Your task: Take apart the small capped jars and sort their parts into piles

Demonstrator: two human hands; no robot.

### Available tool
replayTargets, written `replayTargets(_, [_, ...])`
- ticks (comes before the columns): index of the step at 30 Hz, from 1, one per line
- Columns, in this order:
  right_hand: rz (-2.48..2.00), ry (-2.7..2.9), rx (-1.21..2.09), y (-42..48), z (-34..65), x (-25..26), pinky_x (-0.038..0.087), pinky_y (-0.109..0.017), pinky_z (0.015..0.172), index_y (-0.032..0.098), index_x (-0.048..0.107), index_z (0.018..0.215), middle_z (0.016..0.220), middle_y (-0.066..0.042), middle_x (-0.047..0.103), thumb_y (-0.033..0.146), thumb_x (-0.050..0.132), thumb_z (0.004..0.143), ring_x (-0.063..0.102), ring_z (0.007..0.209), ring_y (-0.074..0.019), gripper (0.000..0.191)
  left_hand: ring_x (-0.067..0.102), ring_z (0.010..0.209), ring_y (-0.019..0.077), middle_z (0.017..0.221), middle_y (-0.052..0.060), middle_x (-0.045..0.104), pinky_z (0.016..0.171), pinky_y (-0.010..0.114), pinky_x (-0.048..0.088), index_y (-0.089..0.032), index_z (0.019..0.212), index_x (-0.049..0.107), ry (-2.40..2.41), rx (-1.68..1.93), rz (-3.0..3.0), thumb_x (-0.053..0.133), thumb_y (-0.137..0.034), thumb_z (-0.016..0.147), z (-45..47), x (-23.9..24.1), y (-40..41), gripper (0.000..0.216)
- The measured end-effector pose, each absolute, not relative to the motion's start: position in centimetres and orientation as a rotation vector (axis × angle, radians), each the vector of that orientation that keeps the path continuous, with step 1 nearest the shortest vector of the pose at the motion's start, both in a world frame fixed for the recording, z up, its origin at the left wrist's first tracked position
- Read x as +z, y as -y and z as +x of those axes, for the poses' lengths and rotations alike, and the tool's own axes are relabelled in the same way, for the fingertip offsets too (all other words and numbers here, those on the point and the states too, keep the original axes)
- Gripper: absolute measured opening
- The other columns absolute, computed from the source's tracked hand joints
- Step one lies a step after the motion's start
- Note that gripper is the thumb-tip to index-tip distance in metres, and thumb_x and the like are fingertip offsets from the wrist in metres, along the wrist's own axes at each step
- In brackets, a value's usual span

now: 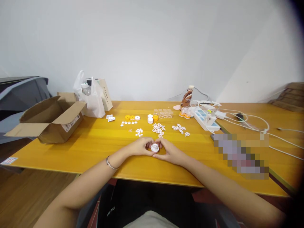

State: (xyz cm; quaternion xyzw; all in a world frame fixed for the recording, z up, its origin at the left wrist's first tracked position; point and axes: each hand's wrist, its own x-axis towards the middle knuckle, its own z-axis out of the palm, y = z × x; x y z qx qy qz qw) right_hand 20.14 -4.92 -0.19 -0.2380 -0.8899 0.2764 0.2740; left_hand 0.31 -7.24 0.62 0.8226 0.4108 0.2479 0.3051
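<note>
My left hand (140, 147) and my right hand (169, 151) meet at the middle of the yellow table (95, 142). Both pinch one small round white cap (155, 147) between their fingertips, just above the tabletop. A thin bracelet (111, 164) circles my left wrist. Beyond the hands lie small white parts (158, 129) in loose heaps, and yellow and white round pieces (132, 117) in a short row. Clear little rings (163, 113) sit further back.
An open cardboard box (51, 118) stands at the left. A white plastic bag (91, 98) with a bottle leans by the wall. A brown drink bottle (187, 96), a white power strip (205, 120) and cables (249, 123) crowd the right side.
</note>
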Motion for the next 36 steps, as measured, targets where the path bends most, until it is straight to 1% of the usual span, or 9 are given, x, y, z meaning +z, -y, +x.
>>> replayTargets(2, [-0.682,2.376,0.874,4.7,20.1,-0.4,0.044,-0.029,0.070,0.019,0.050,0.099,0.089,-0.004,0.057,0.040,0.065,0.071,0.052,0.076,-0.0152,0.038,0.045,0.061,0.0089,0.069,-0.002,0.053,0.056,0.019,0.035,-0.013,0.082,0.057,-1.086,0.643,2.194,0.067,-0.034,0.066,0.2,0.8,7.2,0.028])
replayTargets(4, [-0.718,2.349,0.954,4.2,20.1,-0.5,0.043,-0.027,0.066,0.018,0.050,0.096,0.084,-0.002,0.057,0.041,0.066,0.070,0.050,0.072,-0.0137,0.038,0.046,0.062,0.0092,0.069,-0.001,0.054,0.057,0.019,0.037,-0.013,0.084,0.058,-1.086,0.627,2.204,0.066,-0.034,0.067,0.1,1.0,7.2,0.028])
replayTargets(8, [-0.717,2.332,1.018,3.5,20.1,-0.6,0.041,-0.025,0.062,0.018,0.053,0.090,0.077,0.000,0.055,0.043,0.066,0.069,0.049,0.068,-0.0125,0.036,0.048,0.064,0.0100,0.072,-0.001,0.055,0.060,0.021,0.039,-0.014,0.085,0.058,-1.092,0.605,2.217,0.067,-0.035,0.066,-0.2,1.3,7.4,0.030])
replayTargets(13, [-0.694,2.309,1.006,3.6,20.1,-0.9,0.041,-0.024,0.062,0.017,0.055,0.089,0.075,0.000,0.053,0.039,0.064,0.070,0.048,0.066,-0.0116,0.030,0.052,0.075,0.0120,0.083,0.003,0.058,0.068,0.023,0.041,-0.014,0.088,0.056,-1.087,0.752,2.160,0.067,-0.036,0.069,-0.3,1.3,7.6,0.031])
replayTargets(17, [-0.678,2.309,0.971,3.6,20.0,-0.9,0.040,-0.023,0.060,0.017,0.056,0.091,0.072,0.001,0.052,0.033,0.063,0.071,0.045,0.063,-0.0106,0.026,0.048,0.071,0.0109,0.078,0.001,0.054,0.065,0.022,0.039,-0.015,0.084,0.058,-1.115,0.814,2.209,0.065,-0.041,0.071,0.2,1.0,7.5,0.029])
replayTargets(20, [-0.678,2.323,0.989,3.7,19.9,-0.7,0.039,-0.024,0.059,0.016,0.057,0.091,0.071,0.001,0.052,0.034,0.061,0.072,0.045,0.062,-0.0108,0.026,0.048,0.072,0.0117,0.077,0.001,0.052,0.064,0.022,0.038,-0.015,0.080,0.061,-1.168,0.839,2.235,0.063,-0.041,0.073,0.7,0.9,7.5,0.027])
replayTargets(26, [-0.686,2.310,1.028,3.8,19.5,-0.7,0.038,-0.022,0.055,0.016,0.058,0.083,0.064,0.002,0.048,0.038,0.061,0.072,0.043,0.058,-0.0099,0.025,0.051,0.074,0.0134,0.078,0.003,0.054,0.070,0.025,0.040,-0.016,0.083,0.063,-1.203,0.898,2.327,0.053,-0.032,0.081,1.3,1.2,8.3,0.019])
replayTargets(30, [-0.690,2.306,1.038,3.8,19.3,-0.8,0.036,-0.021,0.053,0.015,0.057,0.084,0.064,0.003,0.046,0.036,0.059,0.072,0.040,0.056,-0.0091,0.024,0.052,0.074,0.0142,0.078,0.004,0.056,0.070,0.025,0.041,-0.016,0.084,0.062,-1.259,0.918,2.387,0.052,-0.032,0.082,1.4,0.9,8.3,0.019])
replayTargets(36, [-0.703,2.343,0.963,3.9,19.2,-0.7,0.033,-0.021,0.052,0.015,0.056,0.075,0.060,0.004,0.043,0.034,0.058,0.072,0.039,0.055,-0.0087,0.020,0.054,0.076,0.0153,0.080,0.005,0.059,0.072,0.027,0.040,-0.016,0.083,0.062,-1.285,0.887,2.424,0.052,-0.031,0.082,1.3,0.3,7.7,0.019])
